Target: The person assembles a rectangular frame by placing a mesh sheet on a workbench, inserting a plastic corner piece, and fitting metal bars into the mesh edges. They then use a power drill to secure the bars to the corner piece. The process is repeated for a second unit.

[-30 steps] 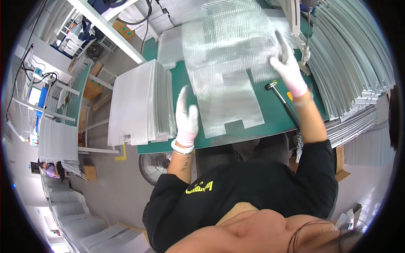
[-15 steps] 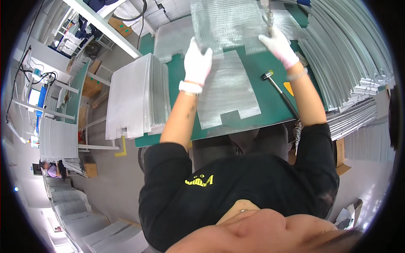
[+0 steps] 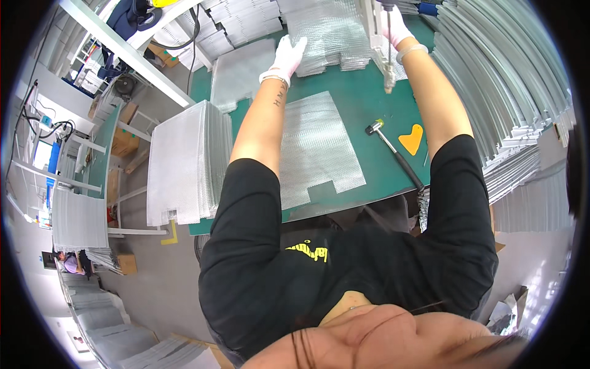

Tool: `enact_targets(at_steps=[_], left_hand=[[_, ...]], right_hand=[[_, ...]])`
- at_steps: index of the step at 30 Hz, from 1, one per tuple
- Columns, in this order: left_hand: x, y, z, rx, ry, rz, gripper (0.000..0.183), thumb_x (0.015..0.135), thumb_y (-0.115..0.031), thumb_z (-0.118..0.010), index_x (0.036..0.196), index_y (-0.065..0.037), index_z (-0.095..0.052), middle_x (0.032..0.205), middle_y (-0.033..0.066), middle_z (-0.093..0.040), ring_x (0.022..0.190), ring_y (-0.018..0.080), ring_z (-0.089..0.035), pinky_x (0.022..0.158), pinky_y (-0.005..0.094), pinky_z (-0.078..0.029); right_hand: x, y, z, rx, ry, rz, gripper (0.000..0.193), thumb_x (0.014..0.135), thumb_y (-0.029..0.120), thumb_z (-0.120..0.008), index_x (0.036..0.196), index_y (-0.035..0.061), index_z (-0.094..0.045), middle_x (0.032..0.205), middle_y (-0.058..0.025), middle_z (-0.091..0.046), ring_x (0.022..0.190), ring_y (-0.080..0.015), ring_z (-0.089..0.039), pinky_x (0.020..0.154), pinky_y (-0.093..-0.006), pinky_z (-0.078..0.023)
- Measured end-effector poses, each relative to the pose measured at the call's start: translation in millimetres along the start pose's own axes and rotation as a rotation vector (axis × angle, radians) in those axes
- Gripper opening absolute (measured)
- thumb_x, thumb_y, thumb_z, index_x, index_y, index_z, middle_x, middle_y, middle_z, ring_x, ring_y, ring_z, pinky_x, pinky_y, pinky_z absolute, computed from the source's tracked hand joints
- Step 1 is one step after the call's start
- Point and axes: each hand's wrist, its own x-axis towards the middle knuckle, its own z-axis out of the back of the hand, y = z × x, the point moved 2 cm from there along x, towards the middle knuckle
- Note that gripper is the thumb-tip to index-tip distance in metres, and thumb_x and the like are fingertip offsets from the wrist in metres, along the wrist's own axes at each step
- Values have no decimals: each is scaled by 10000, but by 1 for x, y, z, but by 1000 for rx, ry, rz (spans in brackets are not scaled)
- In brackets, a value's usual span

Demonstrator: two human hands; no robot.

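At the far side of the table, my gloved left hand [image 3: 289,56] lies along the left edge of a silvery mesh sheet [image 3: 329,31], thumb and fingers spread apart. This sheet rests over several others whose near edges show. My gloved right hand [image 3: 396,27] is by the sheet's right side, partly behind a hanging tool [image 3: 389,67] with a metal tip; its fingers are mostly hidden. Another mesh sheet [image 3: 322,147], notched at its near edge, lies flat closer to me. A mallet [image 3: 393,147] with a black handle and an orange-yellow scraper [image 3: 411,139] lie to its right.
An upright stack of mesh sheets [image 3: 184,163] stands on the table's left. Another sheet [image 3: 243,71] lies at the back left. Long bundles of silvery panels [image 3: 504,80] line the right side. A white frame beam [image 3: 129,52] slants across the upper left.
Both hands have moved farther away with the mesh sheet, which now lies over the far sheets. My right hand has gone behind the hanging tool. The view has shifted, revealing more of the scraper.
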Motion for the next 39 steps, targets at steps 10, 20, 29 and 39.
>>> enact_targets(at_steps=[10,20,29,39], left_hand=[[-66,-18,62,-825,-99,-94,529,952,-141,-639,1434,-16,-463,1266,133,-595,1144,224,-562,1041,386,-462],[-372,-29,73,64,-270,196,806,868,-124,-723,1520,31,-276,1240,176,-555,1041,213,-595,945,364,-493],[-371,14,36,486,-125,93,643,865,-203,-718,1422,-10,-462,1214,210,-557,1068,387,-615,900,427,-536],[-372,42,22,573,-46,228,631,887,-264,-688,1432,-35,-468,1303,205,-545,1115,371,-612,913,418,-532]], right_hand=[[-101,85,24,244,-332,190,603,854,129,-679,1412,27,-473,1373,-196,-535,1269,-321,-535,1069,-380,-436],[-332,160,-54,176,144,53,577,833,210,-730,1365,71,-555,1242,-174,-599,1059,-347,-639,918,-375,-519],[-359,121,-110,135,121,-79,572,806,176,-738,1331,22,-571,1213,-177,-621,1134,-329,-616,980,-368,-491],[-363,106,-133,6,140,-38,585,839,246,-733,1361,63,-543,1261,-157,-582,1114,-340,-612,918,-398,-522]])
